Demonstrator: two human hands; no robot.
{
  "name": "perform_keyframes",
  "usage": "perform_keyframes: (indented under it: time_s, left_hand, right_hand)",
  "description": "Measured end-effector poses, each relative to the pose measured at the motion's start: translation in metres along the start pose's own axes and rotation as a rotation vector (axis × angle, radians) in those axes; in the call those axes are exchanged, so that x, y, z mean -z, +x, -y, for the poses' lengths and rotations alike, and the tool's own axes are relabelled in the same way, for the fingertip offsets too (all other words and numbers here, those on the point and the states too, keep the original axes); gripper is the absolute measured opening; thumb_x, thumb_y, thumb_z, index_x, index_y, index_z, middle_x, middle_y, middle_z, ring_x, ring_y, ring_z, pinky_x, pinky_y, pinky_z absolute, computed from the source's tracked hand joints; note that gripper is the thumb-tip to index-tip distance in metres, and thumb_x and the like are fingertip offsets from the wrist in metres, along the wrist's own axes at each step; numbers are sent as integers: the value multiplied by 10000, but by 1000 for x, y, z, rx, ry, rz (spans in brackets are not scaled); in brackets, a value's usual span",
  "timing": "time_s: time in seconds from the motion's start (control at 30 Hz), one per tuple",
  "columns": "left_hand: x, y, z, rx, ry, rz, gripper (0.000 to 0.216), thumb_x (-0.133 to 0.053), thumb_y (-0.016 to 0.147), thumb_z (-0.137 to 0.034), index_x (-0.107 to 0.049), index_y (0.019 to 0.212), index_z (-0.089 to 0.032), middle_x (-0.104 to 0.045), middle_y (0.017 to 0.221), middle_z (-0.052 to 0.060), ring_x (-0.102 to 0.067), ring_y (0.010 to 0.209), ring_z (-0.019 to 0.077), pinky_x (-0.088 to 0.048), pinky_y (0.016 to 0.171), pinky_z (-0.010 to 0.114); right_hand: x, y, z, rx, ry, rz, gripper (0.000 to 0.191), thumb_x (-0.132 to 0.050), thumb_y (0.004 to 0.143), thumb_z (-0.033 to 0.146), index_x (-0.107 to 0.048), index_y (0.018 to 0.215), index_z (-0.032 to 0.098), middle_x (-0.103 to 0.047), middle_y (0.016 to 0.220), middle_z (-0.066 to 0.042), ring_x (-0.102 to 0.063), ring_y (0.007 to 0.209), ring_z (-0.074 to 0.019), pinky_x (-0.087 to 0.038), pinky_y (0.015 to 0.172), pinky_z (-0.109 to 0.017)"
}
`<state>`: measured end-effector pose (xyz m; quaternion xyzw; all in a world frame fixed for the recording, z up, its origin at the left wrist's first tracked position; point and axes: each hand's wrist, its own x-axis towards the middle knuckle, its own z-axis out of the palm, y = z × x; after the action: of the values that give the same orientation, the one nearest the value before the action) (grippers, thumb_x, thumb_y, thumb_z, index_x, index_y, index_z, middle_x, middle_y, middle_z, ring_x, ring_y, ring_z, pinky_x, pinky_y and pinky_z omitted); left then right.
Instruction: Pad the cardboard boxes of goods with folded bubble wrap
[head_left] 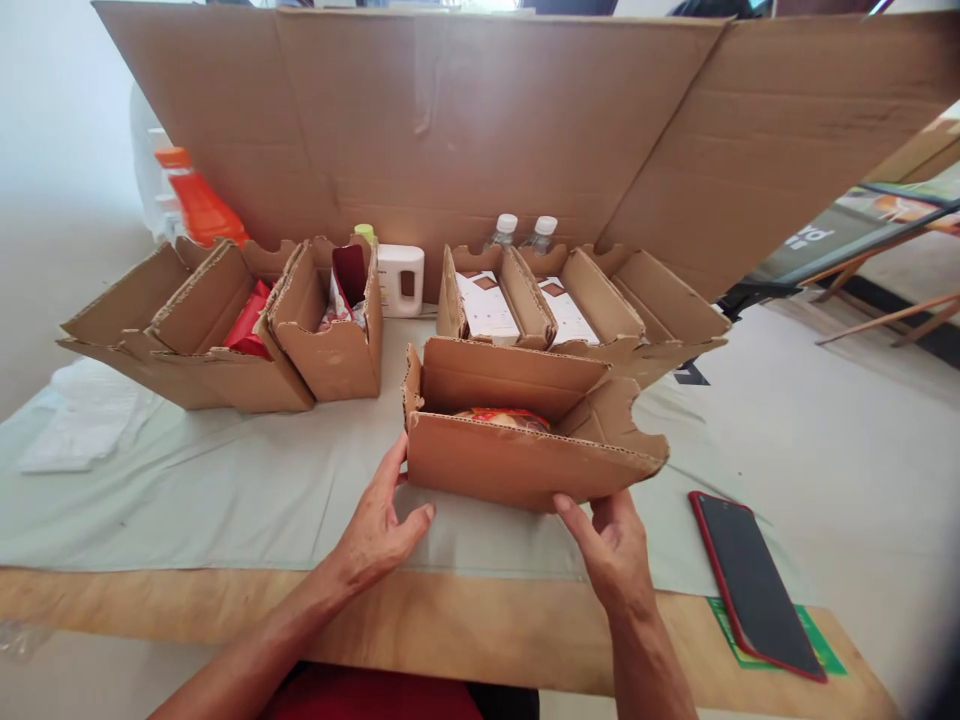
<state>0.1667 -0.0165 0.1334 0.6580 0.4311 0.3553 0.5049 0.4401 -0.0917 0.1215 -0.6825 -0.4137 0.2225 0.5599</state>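
A narrow open-topped cardboard box [525, 470] is in front of me, tilted, with a red-and-yellow packaged item [510, 418] partly visible inside. At the box's left end is my left hand [386, 525], its fingertips against the cardboard and its thumb stretched out, away from the box. My right hand [611, 550] grips the lower right part of the same box, thumb on the front wall and fingers around the underside, partly hidden.
Cardboard bins hold a red packet [250, 320], other packets and white boxes [487, 305]. Behind them stand a cardboard panel [480, 120], an orange bottle [199, 200], a white jug [400, 280] and clear bottles. A phone [757, 585] lies at right.
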Motion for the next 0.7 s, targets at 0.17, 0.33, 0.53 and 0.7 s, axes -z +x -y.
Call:
perform_keyframes:
  time_s: [0.17,0.33,0.53,0.7]
  left_hand:
    - [-4,3,9,48,22,33,686,-594,855,-284,-385,1502,-199,-484,1528,164,-500,1381,337,-406,1156,534]
    - [-10,4,10,55,26,27,667,-602,875,-281,-398,1505,-205,-498,1519,160,-517,1371,333,-404,1166,530]
    - [-25,-8,25,43,75,37,739,-621,887,-287,-359,1572,-198,-495,1535,178,-485,1419,356,-380,1196,542]
    - [-27,6,26,27,61,6,803,-628,861,-255,-324,1603,-215,-439,1599,154,-448,1453,360,-350,1219,528]
  right_hand:
    - [1,-4,-19,-65,-4,51,565,-788,774,556,-659,1203,211,-701,1287,-164,-624,1251,-342,-486,1062,-500]
    - [11,7,-26,-52,-49,37,544,-779,771,577,-686,1167,217,-734,1211,-157,-649,1199,-351,-518,1002,-487]
    - [25,15,-44,-80,-62,-7,571,-776,763,595,-694,1168,201,-737,1183,-164,-666,1147,-355,-529,970,-469]
    - [12,19,-37,-125,-13,8,668,-769,790,568,-623,1320,189,-666,1342,-162,-581,1298,-345,-450,1098,-466]
